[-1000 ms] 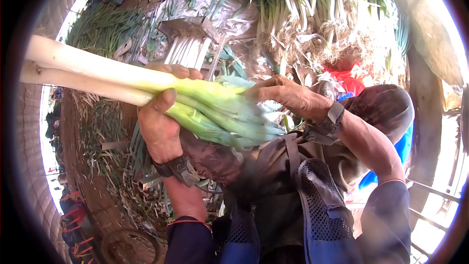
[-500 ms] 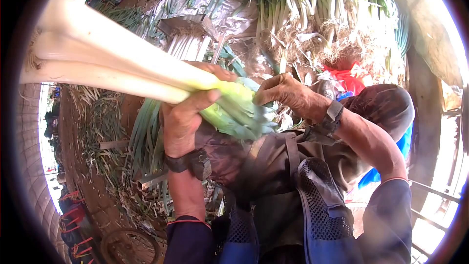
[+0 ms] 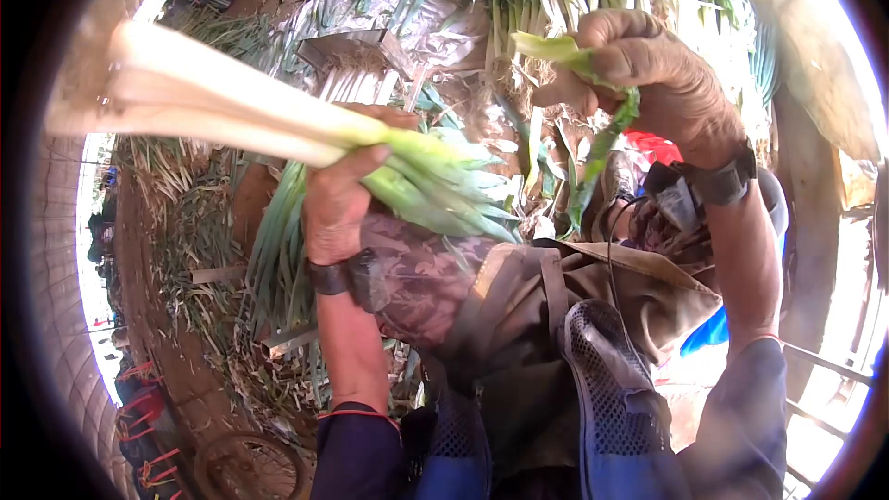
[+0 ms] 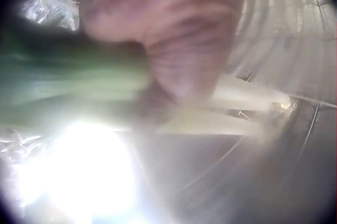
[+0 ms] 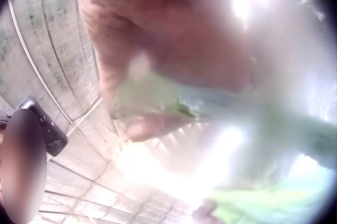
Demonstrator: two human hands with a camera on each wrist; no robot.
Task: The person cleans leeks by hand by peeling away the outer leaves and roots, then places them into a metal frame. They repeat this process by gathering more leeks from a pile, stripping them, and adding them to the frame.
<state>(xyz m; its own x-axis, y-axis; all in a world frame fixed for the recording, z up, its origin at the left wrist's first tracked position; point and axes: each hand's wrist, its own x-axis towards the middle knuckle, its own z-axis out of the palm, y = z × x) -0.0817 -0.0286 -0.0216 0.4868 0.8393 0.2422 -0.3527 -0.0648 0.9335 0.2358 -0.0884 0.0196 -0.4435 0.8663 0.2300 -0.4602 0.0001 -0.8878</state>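
At the left side of the head view, the root ends of the thick white-and-green leeks are blurred; the left wrist view shows the root ends a little more clearly. The left hand is closed around the middle of this bunch, with the fingers partly hidden behind it. Behind the bunch is a grey metal holder, with white stalks partly covered. The green cut ends lie above the camouflage-patterned trouser leg, and there is a gap between them and the right hand. This hand holds a limp green leaf strip in bent fingers; in the right wrist view the strip is smeared by blur and glare. Behind this hand are piled leeks, cut by the upper edge.
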